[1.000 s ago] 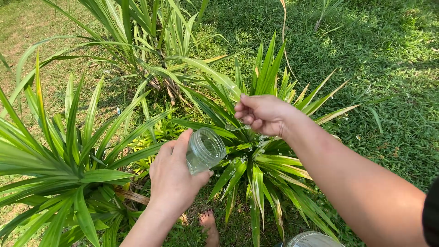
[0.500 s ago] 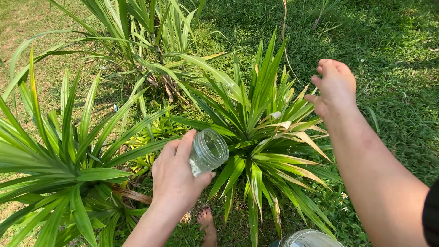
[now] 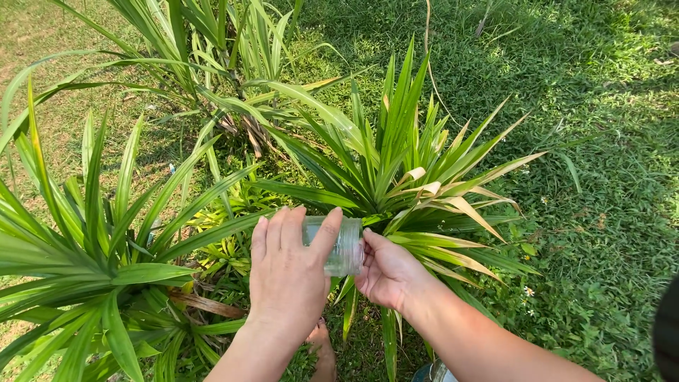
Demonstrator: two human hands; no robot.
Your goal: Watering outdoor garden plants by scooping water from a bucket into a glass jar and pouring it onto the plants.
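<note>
My left hand [image 3: 288, 272] grips a small clear jar [image 3: 341, 246] lying on its side over a spiky green plant [image 3: 396, 166]. My right hand [image 3: 385, 269] is cupped at the jar's open mouth, fingers touching its rim. A little water shows inside the jar. Both hands hover low in front of the plant's long pointed leaves, some of them yellowed at the tips.
A second long-leaved plant [image 3: 85, 240] fills the left side, and a taller clump [image 3: 212, 49] stands behind. Grass [image 3: 601, 141] covers the ground to the right. My bare foot [image 3: 324, 350] shows below the hands. A clear container rim [image 3: 435, 371] peeks at the bottom edge.
My right hand, which had flung water drops over the plant and swung out to the right, has come back to the jar's mouth. The jar has tipped further sideways.
</note>
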